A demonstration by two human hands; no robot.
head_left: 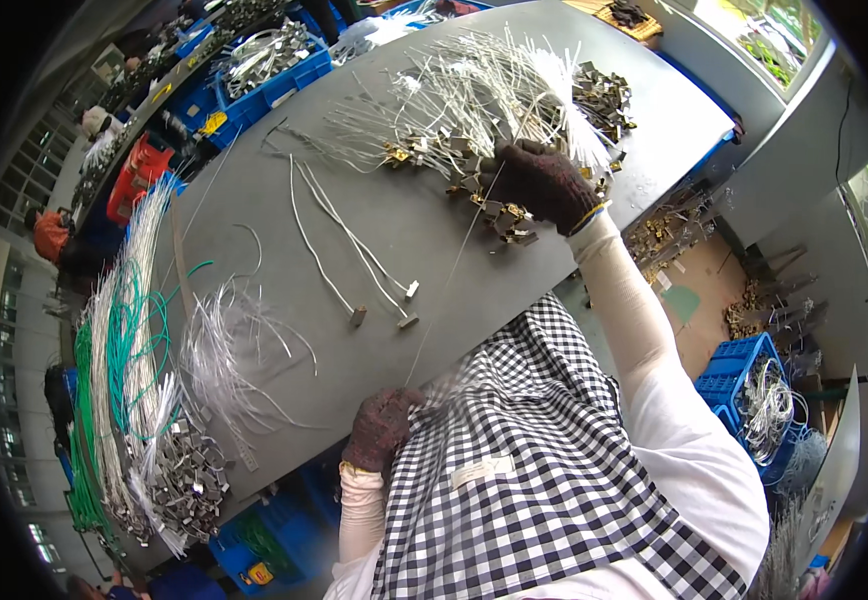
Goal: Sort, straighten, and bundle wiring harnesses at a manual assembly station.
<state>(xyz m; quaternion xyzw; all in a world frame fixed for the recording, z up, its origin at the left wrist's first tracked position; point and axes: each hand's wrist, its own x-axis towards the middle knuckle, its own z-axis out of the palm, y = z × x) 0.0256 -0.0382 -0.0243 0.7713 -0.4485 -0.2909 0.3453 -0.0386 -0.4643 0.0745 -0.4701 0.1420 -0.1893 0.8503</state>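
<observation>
Head view: three white cables (pixel 354 238) lay amid the bench (pixel 514 280); the left hand (pixel 382 428), fingers curled, was by its near edge, hold unclear; the right hand (pixel 544 185), fingers bent, touched one cable heap (pixel 484 105) toward the far-right edge, grip hidden.

Grey surface is lying open between the three loose cables (pixel 349 238) and the near edge of the table (pixel 499 300), but a thin strand (pixel 445 297) is slanting across it between the right hand (pixel 544 187) and left hand (pixel 382 430). Another gap is opening toward the right corner. The connector heap (pixel 489 110) is blocking the far side; clear strips (pixel 229 345) and long bundles (pixel 144 340) are crowding the left edge.
</observation>
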